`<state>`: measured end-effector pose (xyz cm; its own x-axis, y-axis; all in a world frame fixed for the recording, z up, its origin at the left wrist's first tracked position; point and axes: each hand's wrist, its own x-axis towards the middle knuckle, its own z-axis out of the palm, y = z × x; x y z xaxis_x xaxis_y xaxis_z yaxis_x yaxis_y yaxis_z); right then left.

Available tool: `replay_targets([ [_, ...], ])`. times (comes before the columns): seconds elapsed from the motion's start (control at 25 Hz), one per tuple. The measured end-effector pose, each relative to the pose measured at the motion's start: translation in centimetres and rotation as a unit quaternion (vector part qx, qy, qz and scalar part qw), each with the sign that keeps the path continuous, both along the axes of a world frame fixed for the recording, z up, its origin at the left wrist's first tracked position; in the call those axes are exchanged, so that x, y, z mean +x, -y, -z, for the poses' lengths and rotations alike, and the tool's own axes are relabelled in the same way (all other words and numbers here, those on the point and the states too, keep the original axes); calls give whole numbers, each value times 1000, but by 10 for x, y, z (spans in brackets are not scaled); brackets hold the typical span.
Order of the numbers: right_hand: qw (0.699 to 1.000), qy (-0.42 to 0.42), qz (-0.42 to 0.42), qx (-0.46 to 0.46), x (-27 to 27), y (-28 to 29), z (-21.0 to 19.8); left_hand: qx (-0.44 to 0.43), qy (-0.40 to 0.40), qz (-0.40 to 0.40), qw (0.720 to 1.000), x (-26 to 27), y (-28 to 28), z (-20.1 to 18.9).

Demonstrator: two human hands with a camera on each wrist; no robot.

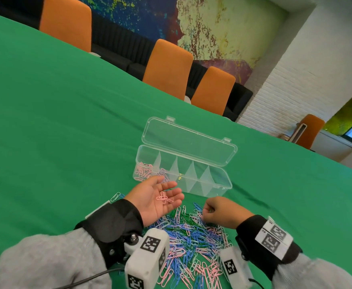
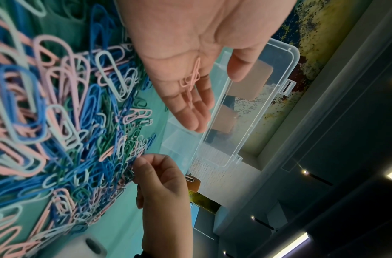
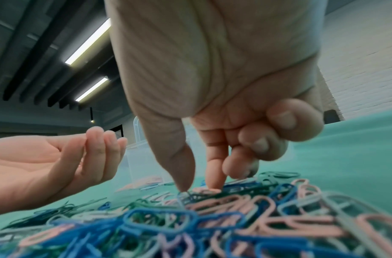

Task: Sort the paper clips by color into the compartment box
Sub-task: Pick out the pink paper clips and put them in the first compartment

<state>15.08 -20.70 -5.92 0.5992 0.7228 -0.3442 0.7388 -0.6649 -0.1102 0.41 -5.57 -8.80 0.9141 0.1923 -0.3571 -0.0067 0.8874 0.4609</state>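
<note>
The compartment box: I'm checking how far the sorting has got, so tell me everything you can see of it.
The compartment box is a long, clear plastic case lying flat on the green cloth, just beyond the left hand. Its hinged lid stands open at the far side, two latch tabs on its free edge. Translucent dividers split it into five compartments in a row. Only the leftmost holds anything that shows: pink clips. No hand touches the box.

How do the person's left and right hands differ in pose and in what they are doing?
The left hand lies palm up, fingers relaxed, with pink paper clips resting on it; the right hand faces down, fingers curled. The left is raised near the compartment box; the right's fingertips reach into the paper clip pile. Both wear wrist cameras.
</note>
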Motion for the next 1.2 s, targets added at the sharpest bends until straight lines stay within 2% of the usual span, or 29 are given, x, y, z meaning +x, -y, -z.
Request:
replay_targets([
  [0.36, 999, 21, 39, 3, -6, -5, -4, 46, -18, 52, 997, -2, 3, -5],
  [0.48, 995, 12, 18, 93, -19, -15, -17, 40, -21, 57, 997, 0, 1, -3],
  [0.6, 977, -44, -4, 209, -34, -31, -34, 25, -10, 57, 998, 2, 0, 2],
  [0.68, 971, -68, -2, 229, -35, -35, -39, 13, -10, 60, 998, 4, -1, 4],
  [0.8, 978, -61, 32, 199, -19, -20, -36, 0, -6, 54, 999, 5, 0, 4],
  [1.04, 998, -19, 61, 11, 8, 32, -17, 14, -16, 36, 999, 4, -3, 7],
  [1.2, 995, -13, 96, -5, 16, 45, -6, 31, -20, 27, 999, 2, -4, 5],
])
